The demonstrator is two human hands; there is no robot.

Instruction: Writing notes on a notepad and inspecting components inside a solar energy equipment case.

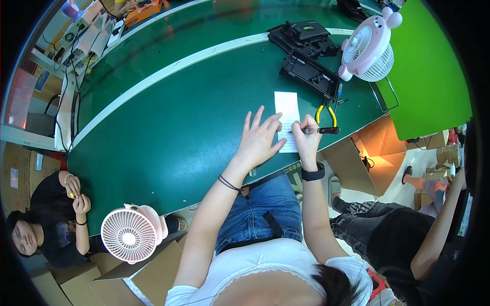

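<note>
A narrow white slip of paper (287,105) with lines of writing lies on the green table (168,127) in front of me. My right hand (307,143) is closed around a dark pen (326,130), its tip end at the lower half of the slip. Flat beside the slip's left edge rests my left hand (256,141), fingers spread, with thumb and fingertips touching the paper. Yellow-handled pliers (334,118) lie just right of the slip, near my right hand.
Beyond the pliers sit an open black tray (309,74) and black cases (304,34). A pink-white fan (366,46) stands far right, another (130,235) at lower left. One person (56,219) sits at left, another (403,237) at right. Cardboard boxes (356,173) flank the table's right edge.
</note>
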